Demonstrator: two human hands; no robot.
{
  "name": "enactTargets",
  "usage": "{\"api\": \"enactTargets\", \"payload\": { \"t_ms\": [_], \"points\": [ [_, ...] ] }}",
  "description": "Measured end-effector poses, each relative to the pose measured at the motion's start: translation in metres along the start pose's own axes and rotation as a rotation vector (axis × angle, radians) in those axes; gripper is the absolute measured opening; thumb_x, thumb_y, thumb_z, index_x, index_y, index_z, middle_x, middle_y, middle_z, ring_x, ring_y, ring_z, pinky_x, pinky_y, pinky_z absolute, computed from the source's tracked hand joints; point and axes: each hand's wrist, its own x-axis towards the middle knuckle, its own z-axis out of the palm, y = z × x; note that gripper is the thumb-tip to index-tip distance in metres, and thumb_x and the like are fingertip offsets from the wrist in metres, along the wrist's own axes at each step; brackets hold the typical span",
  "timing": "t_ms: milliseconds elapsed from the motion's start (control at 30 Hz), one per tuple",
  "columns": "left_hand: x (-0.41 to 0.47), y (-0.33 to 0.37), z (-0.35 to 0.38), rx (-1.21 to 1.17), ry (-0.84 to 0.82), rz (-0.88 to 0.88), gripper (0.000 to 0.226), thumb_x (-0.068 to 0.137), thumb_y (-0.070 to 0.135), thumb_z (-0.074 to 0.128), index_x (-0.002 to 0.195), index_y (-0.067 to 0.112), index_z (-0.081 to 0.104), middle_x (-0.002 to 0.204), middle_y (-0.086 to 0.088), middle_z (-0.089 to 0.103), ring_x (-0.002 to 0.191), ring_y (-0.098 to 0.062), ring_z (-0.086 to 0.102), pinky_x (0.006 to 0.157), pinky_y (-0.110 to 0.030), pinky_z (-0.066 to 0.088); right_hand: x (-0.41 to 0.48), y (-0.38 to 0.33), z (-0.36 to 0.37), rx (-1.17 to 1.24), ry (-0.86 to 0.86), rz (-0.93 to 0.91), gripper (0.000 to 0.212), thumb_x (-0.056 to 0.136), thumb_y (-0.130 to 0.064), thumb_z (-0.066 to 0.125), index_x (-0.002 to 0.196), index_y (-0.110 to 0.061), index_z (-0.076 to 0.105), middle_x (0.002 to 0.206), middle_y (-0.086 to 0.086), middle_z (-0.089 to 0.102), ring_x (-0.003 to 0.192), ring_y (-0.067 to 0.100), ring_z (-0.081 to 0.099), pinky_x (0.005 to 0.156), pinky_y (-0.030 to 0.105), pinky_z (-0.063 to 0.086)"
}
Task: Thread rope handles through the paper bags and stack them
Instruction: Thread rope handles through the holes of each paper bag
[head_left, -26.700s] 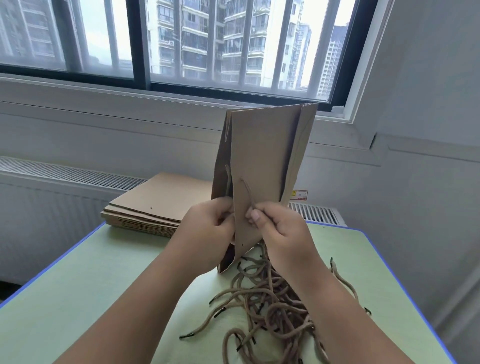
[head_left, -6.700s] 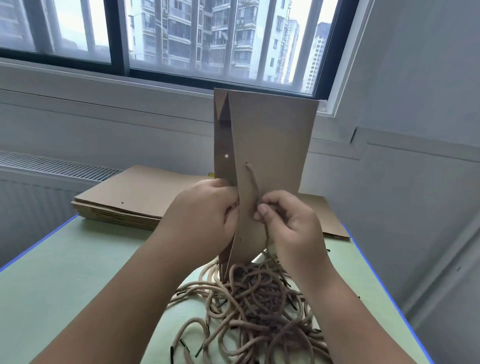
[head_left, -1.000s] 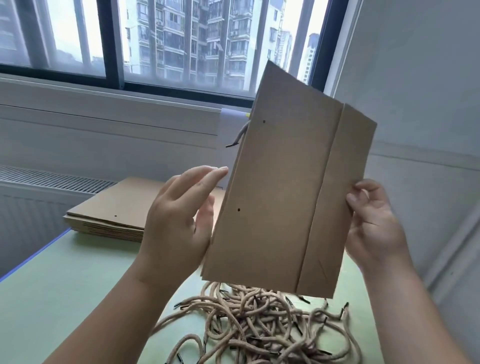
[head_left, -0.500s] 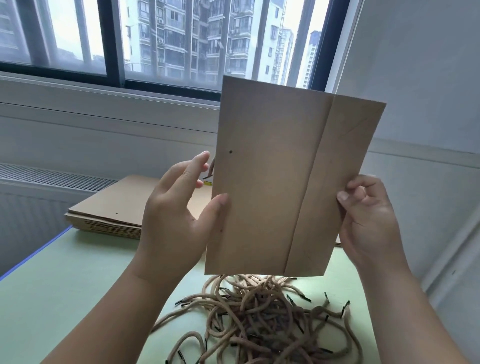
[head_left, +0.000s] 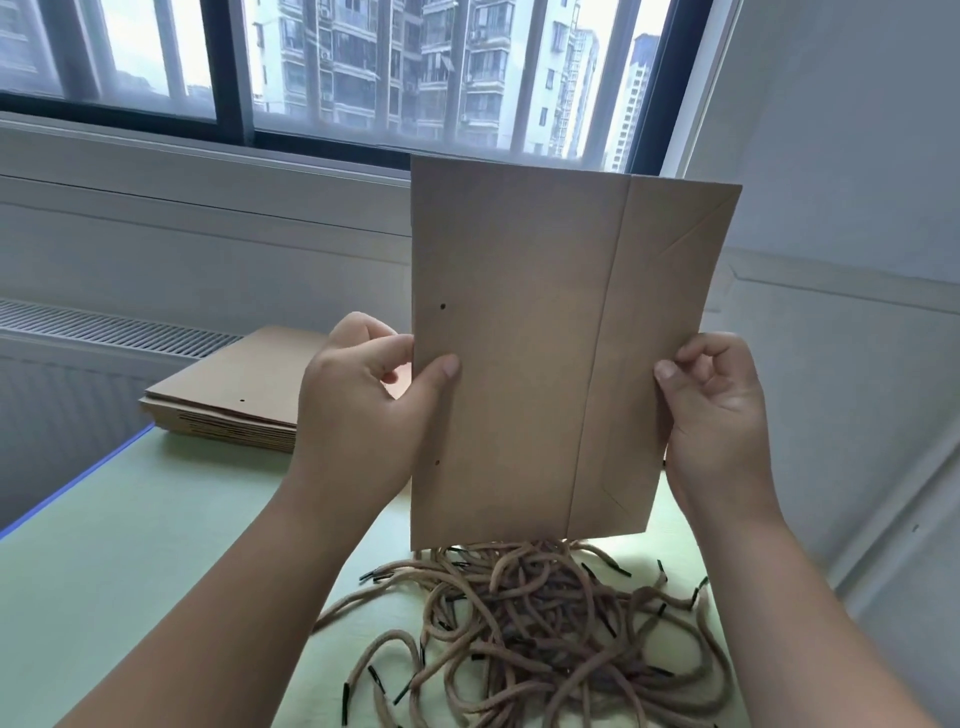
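Your left hand (head_left: 358, 410) pinches the left edge of the flattened paper bag (head_left: 519, 353): the thumb lies flat on the near face and the fingers curl round behind the edge. Your right hand (head_left: 717, 415) takes the opposite edge the same way, with the thumb tip on the near face and the fingers curled beside it; their contact with the far face is hidden. Neither hand is open, and both grip the bag alone.

The bag hangs upright in the air between your hands, above the loose pile of rope handles (head_left: 545, 623) on the green table (head_left: 130, 545) and clear of it. Two punched holes (head_left: 442, 306) sit near the left edge, and no rope shows on this face.

Expect the bag to be light and fairly stiff along its folds, yet easy to crease or tear at the holes. Hold it by the edges, as you do now, and keep pressure off the panel's middle. The ropes look soft and limp; their dark tips are the likely place to grasp them. The stack of bags (head_left: 234, 400) lies flat at the table's far left, well apart.
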Motion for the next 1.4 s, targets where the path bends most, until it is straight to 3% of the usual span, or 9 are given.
{"api": "enactTargets", "payload": {
  "t_ms": [300,400,500,633,733,867,1000,1233,1400],
  "points": [
    [-0.007,0.004,0.001,-0.134,-0.009,-0.019,0.012,0.088,0.027,0.072,0.082,0.018,0.078,0.075,0.004,0.069,0.07,-0.012,0.063,0.062,-0.035,0.053,-0.008,0.002,0.006,-0.542,0.147,-0.262,0.015,0.096,-0.013,0.059,0.105,-0.022,0.052,0.095,-0.026,0.057,0.089,-0.001,0.054,0.082,0.02,0.043],
    [-0.009,0.002,0.004,-0.11,-0.052,-0.019,0.021,0.086,0.032,0.071,0.085,0.012,0.079,0.076,-0.002,0.072,0.074,-0.025,0.065,0.066,-0.047,0.055,-0.008,0.011,0.001,-0.783,0.093,-0.217,0.024,0.094,-0.017,0.063,0.117,-0.022,0.058,0.121,-0.007,0.055,0.103,0.019,0.056,0.087,0.036,0.047],
    [-0.009,0.002,0.005,-0.108,-0.061,-0.029,0.022,0.087,0.032,0.069,0.085,0.013,0.078,0.075,-0.001,0.072,0.071,-0.026,0.065,0.064,-0.046,0.055,-0.011,0.004,0.006,-0.908,0.06,-0.247,0.004,0.091,-0.017,0.067,0.094,-0.018,0.067,0.1,0.0,0.059,0.086,0.022,0.057,0.08,0.04,0.05],
    [-0.011,0.006,0.004,-0.146,-0.056,-0.061,0.009,0.089,0.027,0.071,0.088,0.021,0.077,0.075,0.006,0.072,0.063,-0.017,0.062,0.058,-0.039,0.052,-0.026,-0.013,0.032,-0.956,-0.429,0.034,0.025,0.09,-0.039,0.071,0.075,-0.02,0.064,0.063,-0.003,0.058,0.059,0.013,0.052,0.062,0.038,0.046],
    [-0.011,0.006,0.005,-0.144,-0.051,-0.043,0.005,0.092,0.018,0.073,0.089,0.022,0.076,0.075,0.006,0.07,0.06,-0.017,0.059,0.057,-0.039,0.05,-0.046,-0.007,0.06,-1.146,-0.799,0.168,0.036,0.087,-0.058,0.068,0.079,-0.023,0.065,0.07,-0.007,0.061,0.065,0.01,0.056,0.058,0.03,0.04],
    [-0.01,0.002,0.005,-0.193,-0.039,-0.053,0.009,0.089,0.023,0.069,0.095,0.028,0.074,0.078,0.004,0.072,0.064,-0.029,0.061,0.059,-0.045,0.055,-0.059,0.01,0.08,-1.336,-0.982,0.162,0.02,0.089,-0.043,0.069,0.092,-0.023,0.067,0.096,-0.003,0.066,0.089,0.021,0.062,0.071,0.032,0.045],
    [-0.009,0.002,0.003,-0.211,-0.039,-0.046,0.019,0.088,0.024,0.068,0.102,0.036,0.072,0.079,0.001,0.072,0.065,-0.039,0.06,0.06,-0.051,0.056,-0.058,0.012,0.079,-1.317,-0.994,0.128,0.021,0.092,-0.021,0.058,0.071,-0.023,0.057,0.087,-0.007,0.061,0.084,0.021,0.06,0.067,0.033,0.044],
    [-0.007,0.004,0.001,-0.196,-0.021,-0.033,0.028,0.091,0.019,0.068,0.101,0.045,0.07,0.079,0.002,0.07,0.061,-0.035,0.059,0.054,-0.045,0.052,-0.046,0.0,0.067,-1.078,-0.892,0.079,0.018,0.101,-0.021,0.054,0.086,-0.024,0.064,0.079,-0.006,0.063,0.074,0.013,0.059,0.069,0.033,0.045],
    [-0.008,0.002,0.0,-0.197,-0.014,-0.044,0.029,0.092,0.014,0.07,0.103,0.041,0.072,0.08,0.003,0.071,0.061,-0.034,0.061,0.054,-0.044,0.053,-0.038,-0.001,0.056,-0.459,-0.534,0.258,0.039,0.104,-0.009,0.05,0.074,-0.032,0.06,0.065,-0.002,0.062,0.059,0.015,0.051,0.059,0.03,0.043]
  ]
}}
